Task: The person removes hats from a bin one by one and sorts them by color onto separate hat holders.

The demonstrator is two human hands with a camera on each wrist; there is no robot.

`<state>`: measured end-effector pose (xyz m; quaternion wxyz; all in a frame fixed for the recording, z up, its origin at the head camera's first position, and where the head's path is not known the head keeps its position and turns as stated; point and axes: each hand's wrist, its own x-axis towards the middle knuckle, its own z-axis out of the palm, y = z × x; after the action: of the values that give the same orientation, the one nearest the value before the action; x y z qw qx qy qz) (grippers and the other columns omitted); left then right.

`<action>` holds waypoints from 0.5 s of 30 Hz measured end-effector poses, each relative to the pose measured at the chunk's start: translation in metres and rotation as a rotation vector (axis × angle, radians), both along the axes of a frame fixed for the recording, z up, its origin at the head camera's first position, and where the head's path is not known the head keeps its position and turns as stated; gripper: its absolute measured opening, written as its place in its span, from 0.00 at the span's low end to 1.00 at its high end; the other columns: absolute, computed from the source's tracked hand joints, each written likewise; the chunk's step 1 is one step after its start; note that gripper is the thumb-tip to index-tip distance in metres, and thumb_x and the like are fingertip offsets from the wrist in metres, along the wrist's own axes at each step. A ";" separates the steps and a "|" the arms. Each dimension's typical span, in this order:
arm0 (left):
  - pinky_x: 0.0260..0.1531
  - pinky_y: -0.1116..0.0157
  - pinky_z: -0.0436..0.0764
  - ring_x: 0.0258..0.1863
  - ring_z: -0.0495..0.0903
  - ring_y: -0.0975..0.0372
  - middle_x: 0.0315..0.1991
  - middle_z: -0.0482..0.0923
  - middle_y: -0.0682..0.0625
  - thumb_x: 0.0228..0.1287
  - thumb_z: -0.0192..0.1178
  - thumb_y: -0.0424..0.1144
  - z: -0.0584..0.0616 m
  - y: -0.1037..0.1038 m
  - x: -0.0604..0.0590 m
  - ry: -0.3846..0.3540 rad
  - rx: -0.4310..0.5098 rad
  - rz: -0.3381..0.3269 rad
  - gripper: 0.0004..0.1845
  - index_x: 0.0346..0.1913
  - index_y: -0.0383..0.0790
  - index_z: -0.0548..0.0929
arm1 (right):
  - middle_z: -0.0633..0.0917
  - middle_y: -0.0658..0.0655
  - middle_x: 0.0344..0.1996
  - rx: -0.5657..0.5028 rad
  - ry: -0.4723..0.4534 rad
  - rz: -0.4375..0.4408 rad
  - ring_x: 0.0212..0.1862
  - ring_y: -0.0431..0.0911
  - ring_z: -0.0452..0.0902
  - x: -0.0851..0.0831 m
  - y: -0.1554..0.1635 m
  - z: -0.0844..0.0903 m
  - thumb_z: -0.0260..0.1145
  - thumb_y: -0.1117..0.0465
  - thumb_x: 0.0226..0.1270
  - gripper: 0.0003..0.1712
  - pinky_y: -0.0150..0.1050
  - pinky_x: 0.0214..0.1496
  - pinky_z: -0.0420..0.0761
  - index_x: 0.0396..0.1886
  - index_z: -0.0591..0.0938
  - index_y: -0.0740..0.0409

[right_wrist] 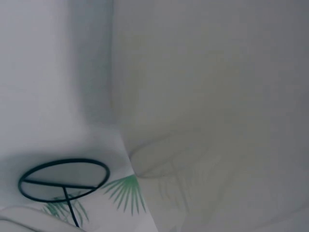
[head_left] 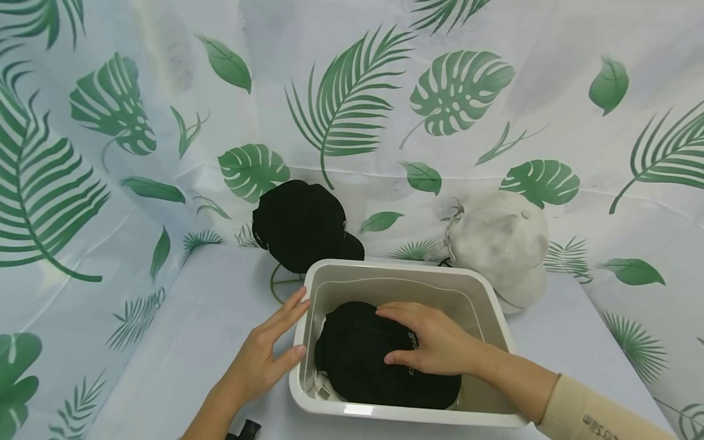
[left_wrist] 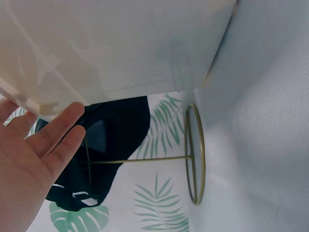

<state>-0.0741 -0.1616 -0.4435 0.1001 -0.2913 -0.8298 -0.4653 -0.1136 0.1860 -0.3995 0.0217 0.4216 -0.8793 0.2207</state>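
My right hand (head_left: 434, 342) lies flat, fingers relaxed, pressing the black cap (head_left: 363, 366) down inside the white bin (head_left: 407, 269); my left hand (head_left: 264, 357), fingers straight, steadies the bin's wall. I judge I'm packing it in; next, probably the white cap (head_left: 503, 244) behind.

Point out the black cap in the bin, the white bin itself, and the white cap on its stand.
black cap in the bin (head_left: 357, 360): head view, on its crown.
white bin (head_left: 396, 269): head view, on its far rim.
white cap on its stand (head_left: 500, 241): head view, on its crown.
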 end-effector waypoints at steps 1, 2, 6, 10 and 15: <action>0.74 0.61 0.64 0.78 0.63 0.51 0.83 0.57 0.49 0.67 0.62 0.35 0.000 0.000 0.000 -0.003 -0.001 0.000 0.37 0.79 0.43 0.69 | 0.82 0.52 0.65 0.007 -0.001 0.003 0.65 0.49 0.80 0.000 0.000 -0.001 0.79 0.42 0.61 0.41 0.53 0.62 0.82 0.69 0.79 0.56; 0.74 0.60 0.64 0.78 0.63 0.52 0.83 0.57 0.49 0.67 0.62 0.35 0.000 0.000 -0.001 -0.003 -0.003 0.001 0.37 0.79 0.43 0.69 | 0.82 0.52 0.65 0.015 -0.002 0.004 0.65 0.49 0.80 0.000 0.000 -0.002 0.79 0.42 0.61 0.41 0.53 0.62 0.82 0.69 0.79 0.56; 0.74 0.58 0.65 0.78 0.63 0.52 0.83 0.57 0.49 0.67 0.62 0.35 0.001 0.000 0.000 -0.001 -0.007 0.005 0.37 0.79 0.43 0.69 | 0.83 0.53 0.64 0.038 -0.004 0.014 0.65 0.49 0.80 0.000 -0.001 -0.004 0.80 0.46 0.61 0.39 0.52 0.62 0.82 0.68 0.80 0.57; 0.73 0.55 0.66 0.78 0.63 0.51 0.83 0.57 0.50 0.66 0.62 0.36 0.002 0.001 0.000 -0.007 -0.004 0.005 0.36 0.79 0.41 0.69 | 0.83 0.53 0.63 0.056 -0.009 0.030 0.63 0.50 0.81 0.000 -0.002 -0.006 0.80 0.50 0.61 0.36 0.51 0.61 0.83 0.67 0.81 0.58; 0.73 0.53 0.67 0.78 0.63 0.52 0.83 0.57 0.51 0.66 0.61 0.35 0.003 0.002 0.001 -0.006 0.004 0.006 0.36 0.78 0.41 0.70 | 0.85 0.53 0.60 0.072 -0.028 0.039 0.60 0.49 0.83 -0.001 -0.002 -0.007 0.79 0.57 0.64 0.31 0.49 0.59 0.84 0.66 0.81 0.59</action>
<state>-0.0735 -0.1597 -0.4409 0.0993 -0.2872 -0.8300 -0.4678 -0.1146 0.1843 -0.4060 -0.0101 0.4361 -0.8784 0.1950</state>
